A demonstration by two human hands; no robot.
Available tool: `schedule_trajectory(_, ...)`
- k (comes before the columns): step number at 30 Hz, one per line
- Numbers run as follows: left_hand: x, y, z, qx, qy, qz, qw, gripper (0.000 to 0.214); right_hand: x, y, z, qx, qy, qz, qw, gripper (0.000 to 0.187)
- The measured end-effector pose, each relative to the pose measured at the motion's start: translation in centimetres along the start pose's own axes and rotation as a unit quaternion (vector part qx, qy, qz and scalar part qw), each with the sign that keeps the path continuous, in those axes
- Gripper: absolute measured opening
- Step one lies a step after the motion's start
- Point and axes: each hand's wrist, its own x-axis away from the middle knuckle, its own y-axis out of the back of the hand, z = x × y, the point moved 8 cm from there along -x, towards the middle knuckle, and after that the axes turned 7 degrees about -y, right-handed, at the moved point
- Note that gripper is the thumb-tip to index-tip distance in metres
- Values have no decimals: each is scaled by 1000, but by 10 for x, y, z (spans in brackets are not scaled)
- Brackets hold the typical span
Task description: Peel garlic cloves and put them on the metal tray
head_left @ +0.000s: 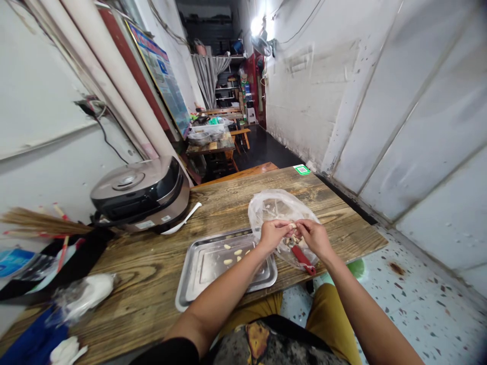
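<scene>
My left hand (274,234) and my right hand (312,236) meet over a clear plastic bag (262,203), fingertips pinched on a small pale garlic clove (292,226). Part of the clove is hidden by the fingers. Beneath them, unpeeled cloves and bits of skin lie in the bag. A red-handled knife (303,259) rests on the bag's near side, its blade mostly out of sight. To the left, several peeled cloves (238,252) lie apart on a shallow metal tray (182,284). My left forearm covers part of that tray.
A rice cooker (140,195) stands at the table's left, with a white plastic spoon-like utensil (182,220) beside it. Chopsticks and packets fill a dark holder (81,263) at far left. A QR-code card (302,170) lies at the wooden table's (224,213) far edge. Another cluttered table (211,145) is behind.
</scene>
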Motion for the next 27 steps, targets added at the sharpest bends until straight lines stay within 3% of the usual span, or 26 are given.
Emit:
schedule_trajectory(11, 1, 2, -1, -19, -11, -3, 1000, 35, 0, -6, -2, 5, -15, 38, 999, 27)
schedule_trajectory(20, 2, 3, -9, -48, -22, -17, 998, 27, 2, -4, 10, 53, 52, 21, 997, 22)
schedule_trajectory(27, -1, 7, 3, -31, -14, -15, 999, 29, 1, -10, -2, 22, 18, 22, 999, 24)
